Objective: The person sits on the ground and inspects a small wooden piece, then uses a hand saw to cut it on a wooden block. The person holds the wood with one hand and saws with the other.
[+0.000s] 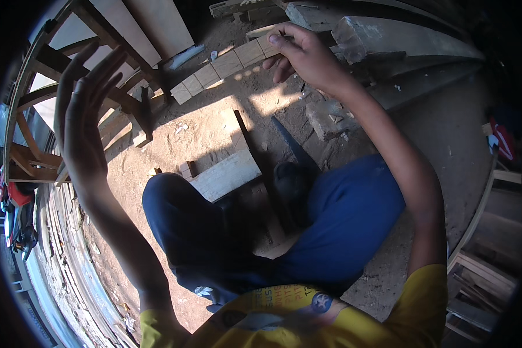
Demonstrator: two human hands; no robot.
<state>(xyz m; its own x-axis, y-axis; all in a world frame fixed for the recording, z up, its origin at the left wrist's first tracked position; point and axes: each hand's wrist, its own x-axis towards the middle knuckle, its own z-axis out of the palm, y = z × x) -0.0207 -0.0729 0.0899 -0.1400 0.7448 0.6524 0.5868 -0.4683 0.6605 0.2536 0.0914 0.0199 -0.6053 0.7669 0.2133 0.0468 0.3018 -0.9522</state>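
The right hand [304,55] gripped one end of the curved segmented wood strip [226,65]; the left hand [81,116] was spread open, empty. Held by one end, the glued strip could crack.

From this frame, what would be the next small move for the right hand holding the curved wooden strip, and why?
Probably draw the curved wooden strip in toward the lap. The right hand grips only its far end at arm's length, so the rest hangs unsupported over the dirt floor, while the left hand is open and empty, free to take the other end.
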